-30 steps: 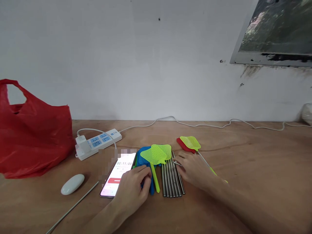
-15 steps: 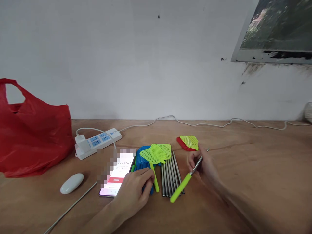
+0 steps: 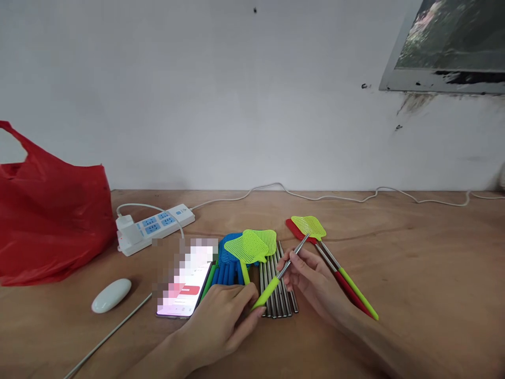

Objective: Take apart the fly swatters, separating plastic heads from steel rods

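Observation:
My right hand (image 3: 311, 281) pinches a metal rod with a lime green grip (image 3: 278, 276), held slanted above a row of several steel rods (image 3: 276, 284). My left hand (image 3: 221, 321) lies curled on the table, its fingertips at the green grip's lower end and on the handle of a lime swatter head (image 3: 248, 248). That head lies on a pile of blue swatter heads (image 3: 229, 263). Two finished swatters, a lime one (image 3: 311, 226) over a red one (image 3: 347, 287), lie to the right of my right hand.
A phone (image 3: 185, 287) with a lit screen lies left of the pile. A white power strip (image 3: 153, 229), a white oval object (image 3: 111, 295), a thin rod (image 3: 110, 337) and a red plastic bag (image 3: 51, 216) occupy the left. A white cable (image 3: 335, 197) runs along the wall.
My right hand lifted a rod with a green grip and swung it left toward my left hand. The camera dropped slightly, so the scene sits higher.

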Demonstrator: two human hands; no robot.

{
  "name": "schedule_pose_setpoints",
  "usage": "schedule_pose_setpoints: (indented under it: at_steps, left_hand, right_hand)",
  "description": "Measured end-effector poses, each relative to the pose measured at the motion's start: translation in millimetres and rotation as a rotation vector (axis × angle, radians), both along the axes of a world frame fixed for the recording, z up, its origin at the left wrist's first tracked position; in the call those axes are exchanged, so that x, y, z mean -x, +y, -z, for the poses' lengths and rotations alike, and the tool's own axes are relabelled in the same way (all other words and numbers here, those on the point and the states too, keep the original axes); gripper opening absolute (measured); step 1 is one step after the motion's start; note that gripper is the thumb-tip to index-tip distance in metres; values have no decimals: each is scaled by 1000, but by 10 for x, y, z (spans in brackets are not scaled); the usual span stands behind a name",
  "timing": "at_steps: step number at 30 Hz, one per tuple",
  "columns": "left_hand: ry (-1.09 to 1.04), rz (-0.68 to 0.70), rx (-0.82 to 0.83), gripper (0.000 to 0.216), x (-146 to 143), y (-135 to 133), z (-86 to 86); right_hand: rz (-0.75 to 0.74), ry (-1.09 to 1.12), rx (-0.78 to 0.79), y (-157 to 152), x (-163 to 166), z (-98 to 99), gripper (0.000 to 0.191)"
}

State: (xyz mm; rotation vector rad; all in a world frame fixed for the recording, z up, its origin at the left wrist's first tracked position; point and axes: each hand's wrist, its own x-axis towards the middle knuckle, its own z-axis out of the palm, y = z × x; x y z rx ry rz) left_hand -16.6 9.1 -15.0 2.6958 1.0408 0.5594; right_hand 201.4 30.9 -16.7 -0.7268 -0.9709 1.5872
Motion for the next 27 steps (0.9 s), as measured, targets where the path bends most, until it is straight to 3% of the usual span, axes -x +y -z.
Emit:
schedule_pose_setpoints:
  at_steps: [5, 10, 12, 22, 24, 27]
  left_hand:
    - [-4, 40, 23, 25, 9, -6, -60]
    - [-16, 127, 83, 28, 3, -57, -57]
    - [-69, 101, 102, 23, -4, -60, -25]
    - [-520, -37, 196, 9, -7, 8, 71]
    - [-602, -66, 220, 15, -19, 25, 80]
    - [-707, -148, 247, 42, -36, 53, 84]
  right_hand:
    - [96, 47, -38, 19, 0, -28, 30]
    - [437, 158, -33, 230, -324, -173, 34]
    - [491, 151, -10, 281, -414, -203, 34]
    - [383, 59, 117, 194, -212, -43, 38]
    - [378, 43, 127, 203, -228, -35, 38]
    - [368, 19, 135, 207, -240, -28, 37]
